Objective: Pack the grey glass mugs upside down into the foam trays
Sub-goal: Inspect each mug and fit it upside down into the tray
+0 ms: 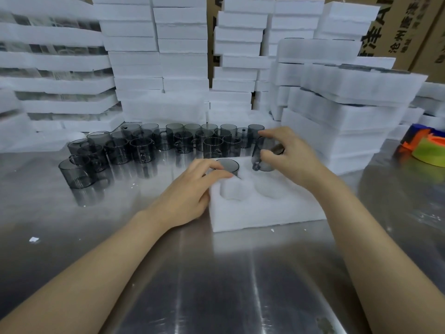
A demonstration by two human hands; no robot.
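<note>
Right hand (289,154) grips 1 mug (258,156) — over foam tray (265,213).

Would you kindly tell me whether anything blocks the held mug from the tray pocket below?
Nothing visible: the right hand holds the mug over the foam tray's far-right pocket; the left hand touches the neighbouring seated mug.

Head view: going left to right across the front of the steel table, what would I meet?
Foam scrap → nearest loose grey glass mug → left hand → foam tray → green tape roll.
</note>
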